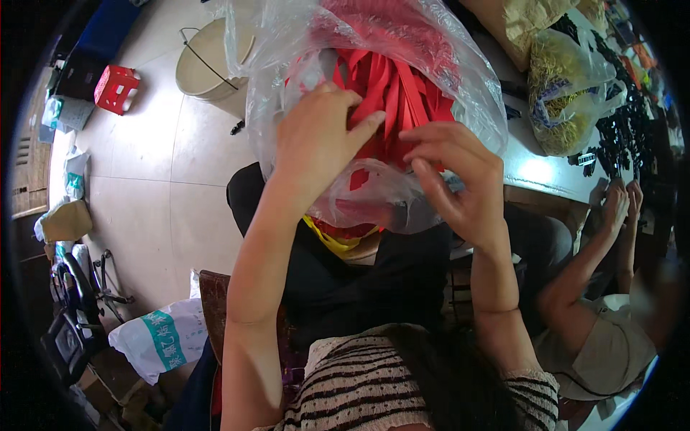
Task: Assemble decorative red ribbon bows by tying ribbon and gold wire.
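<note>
Over the person's lap, a clear plastic bag (478,90) gapes open, and a loose heap of flat red strips (392,93) lies inside it. The left hand (316,133) reaches in over the strips from the left side of the bag, its fingers curled and its thumb stretched toward the middle; the tips are partly hidden, so I cannot tell whether they grip a strip. Facing it, the right hand (460,179) hangs at the bag's right side, fingers bent and parted from the thumb, with nothing visible between them. Beneath the bag's near edge, something yellow (334,243) shows.

Left of the bag, a pale bucket (208,61) with a thin handle stands on the tiled floor (208,158), and a red box (115,90) sits farther left. On the right, a white table (532,172) carries a bag of golden strands (557,129) and a spread of black pieces (624,108), near a co-worker's hands (617,207).
</note>
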### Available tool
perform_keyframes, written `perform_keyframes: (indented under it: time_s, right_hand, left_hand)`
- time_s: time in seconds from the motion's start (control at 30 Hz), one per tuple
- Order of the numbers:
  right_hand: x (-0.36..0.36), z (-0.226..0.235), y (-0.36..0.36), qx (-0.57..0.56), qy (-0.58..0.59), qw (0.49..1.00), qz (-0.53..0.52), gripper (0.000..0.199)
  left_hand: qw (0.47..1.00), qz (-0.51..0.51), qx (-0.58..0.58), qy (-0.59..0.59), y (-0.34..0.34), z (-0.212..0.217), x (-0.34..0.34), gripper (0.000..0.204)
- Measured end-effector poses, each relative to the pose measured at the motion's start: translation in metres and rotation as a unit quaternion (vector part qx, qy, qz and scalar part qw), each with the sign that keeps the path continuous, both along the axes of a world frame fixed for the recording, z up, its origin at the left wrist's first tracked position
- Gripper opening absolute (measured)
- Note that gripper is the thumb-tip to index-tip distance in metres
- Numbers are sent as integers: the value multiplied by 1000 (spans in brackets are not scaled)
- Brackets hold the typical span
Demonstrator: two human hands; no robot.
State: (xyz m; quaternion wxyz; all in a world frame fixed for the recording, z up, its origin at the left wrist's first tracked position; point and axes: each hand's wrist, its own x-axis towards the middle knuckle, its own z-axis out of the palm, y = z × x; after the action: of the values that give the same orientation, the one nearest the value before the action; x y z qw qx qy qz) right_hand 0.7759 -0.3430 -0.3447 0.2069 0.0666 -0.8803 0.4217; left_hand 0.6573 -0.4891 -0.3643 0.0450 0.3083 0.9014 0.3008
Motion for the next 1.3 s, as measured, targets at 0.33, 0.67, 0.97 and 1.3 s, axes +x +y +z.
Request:
perform_keyframes:
  time_s: [0.33, 0.67, 0.97, 1.3]
  right_hand:
    - [-41, 0, 13, 18, 27, 999, -22, 24]
    - [-63, 14, 20, 64, 75, 995, 11, 44]
    - [-20, 43, 14, -16, 87, 996, -5, 50]
    - [18, 6, -11, 450, -56, 888, -77, 51]
  left_hand:
    - [998, -2, 14, -66, 16, -10, -7, 31]
    - [936, -88, 249, -234, -1, 30, -20, 20]
    - [965, -231, 14, -127, -45, 172, -29, 32]
    - [865, -146, -438, 199, 49, 73, -87, 21]
